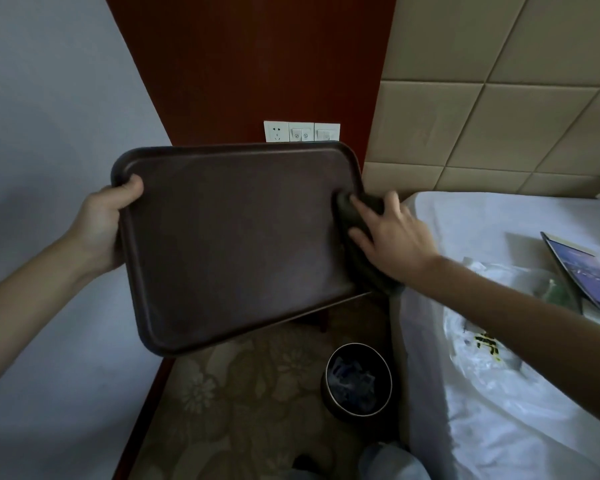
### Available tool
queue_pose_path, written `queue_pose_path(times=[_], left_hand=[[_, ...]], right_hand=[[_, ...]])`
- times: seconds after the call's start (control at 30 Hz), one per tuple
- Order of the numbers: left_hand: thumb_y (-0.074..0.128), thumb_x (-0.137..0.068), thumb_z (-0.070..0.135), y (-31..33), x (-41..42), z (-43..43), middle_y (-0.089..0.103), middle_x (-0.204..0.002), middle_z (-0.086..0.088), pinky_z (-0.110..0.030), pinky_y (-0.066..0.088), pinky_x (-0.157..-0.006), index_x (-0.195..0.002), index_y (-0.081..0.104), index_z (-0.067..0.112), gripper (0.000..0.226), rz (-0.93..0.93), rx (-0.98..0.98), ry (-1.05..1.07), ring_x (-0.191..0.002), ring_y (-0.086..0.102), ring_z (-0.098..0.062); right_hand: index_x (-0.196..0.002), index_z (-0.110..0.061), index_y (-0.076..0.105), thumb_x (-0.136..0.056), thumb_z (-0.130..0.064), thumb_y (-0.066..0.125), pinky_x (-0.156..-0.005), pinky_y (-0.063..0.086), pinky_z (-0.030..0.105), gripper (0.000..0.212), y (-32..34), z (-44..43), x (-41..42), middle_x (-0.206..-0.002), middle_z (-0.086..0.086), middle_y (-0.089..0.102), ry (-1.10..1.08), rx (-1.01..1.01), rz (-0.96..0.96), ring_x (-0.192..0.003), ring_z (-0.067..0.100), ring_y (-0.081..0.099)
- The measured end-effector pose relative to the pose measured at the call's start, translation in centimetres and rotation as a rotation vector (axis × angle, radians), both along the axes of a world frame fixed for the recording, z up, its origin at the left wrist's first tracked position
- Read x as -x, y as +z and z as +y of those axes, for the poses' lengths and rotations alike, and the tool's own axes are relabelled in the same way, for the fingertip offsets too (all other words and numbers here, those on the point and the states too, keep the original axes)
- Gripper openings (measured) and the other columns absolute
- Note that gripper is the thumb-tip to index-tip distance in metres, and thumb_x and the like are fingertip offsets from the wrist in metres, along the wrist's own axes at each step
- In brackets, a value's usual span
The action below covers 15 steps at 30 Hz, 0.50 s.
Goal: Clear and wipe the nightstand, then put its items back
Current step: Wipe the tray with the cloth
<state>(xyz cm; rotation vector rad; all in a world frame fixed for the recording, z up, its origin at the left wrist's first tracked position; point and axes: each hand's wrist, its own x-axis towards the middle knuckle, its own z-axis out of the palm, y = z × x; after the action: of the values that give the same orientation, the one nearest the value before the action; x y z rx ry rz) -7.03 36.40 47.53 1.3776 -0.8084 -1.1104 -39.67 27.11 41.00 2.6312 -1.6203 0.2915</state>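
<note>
A dark brown rectangular tray [236,244] is held up in the air, tilted, and it hides the nightstand behind it. My left hand [108,220] grips the tray's left rim, thumb on the inside. My right hand [392,233] presses a dark cloth [352,216] against the tray's right edge, fingers spread over the cloth. The tray's surface is bare. Only a dark leg or edge below the tray's lower right corner hints at the nightstand.
A white bed [499,410] fills the right side, carrying a clear plastic bag [478,355] and a booklet [582,271]. A round bin [359,381] with crumpled waste stands on the patterned carpet. A socket and switches [302,131] sit on the red wood panel.
</note>
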Motion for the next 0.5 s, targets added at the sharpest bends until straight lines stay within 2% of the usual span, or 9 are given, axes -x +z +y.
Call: queue_pose_path(times=[0.2, 0.33, 0.5], left_hand=[[0.034, -0.099, 0.025, 0.1, 0.7, 0.4, 0.075, -0.072, 0.007, -0.019, 0.058, -0.06, -0.059, 0.077, 0.027, 0.059, -0.028, 0.029, -0.019, -0.068, 0.071, -0.006], [0.035, -0.099, 0.027, 0.4, 0.6, 0.8, 0.075, -0.074, 0.007, -0.019, 0.058, -0.064, -0.06, 0.078, 0.028, 0.058, -0.008, 0.122, 0.049, -0.072, 0.072, -0.006], [0.038, -0.098, 0.03, 0.4, 0.6, 1.0, 0.076, -0.078, 0.006, -0.024, 0.058, -0.067, -0.062, 0.078, 0.027, 0.053, 0.022, 0.17, 0.122, -0.077, 0.072, -0.009]], right_hand=[[-0.145, -0.032, 0.026, -0.095, -0.054, 0.029, -0.069, 0.038, 0.037, 0.055, 4.3, -4.7, -2.8, -0.128, 0.016, 0.034, -0.115, 0.007, -0.027, -0.107, 0.038, 0.048], [-0.146, -0.033, 0.023, -0.095, -0.055, 0.028, -0.069, 0.038, 0.036, 0.056, 4.7, -4.6, -3.4, -0.128, 0.016, 0.035, -0.105, 0.005, -0.022, -0.108, 0.037, 0.049], [-0.147, -0.03, 0.021, -0.095, -0.054, 0.027, -0.068, 0.039, 0.035, 0.058, 2.1, -0.2, -2.2, -0.126, 0.015, 0.036, -0.096, -0.065, -0.023, -0.103, 0.036, 0.052]])
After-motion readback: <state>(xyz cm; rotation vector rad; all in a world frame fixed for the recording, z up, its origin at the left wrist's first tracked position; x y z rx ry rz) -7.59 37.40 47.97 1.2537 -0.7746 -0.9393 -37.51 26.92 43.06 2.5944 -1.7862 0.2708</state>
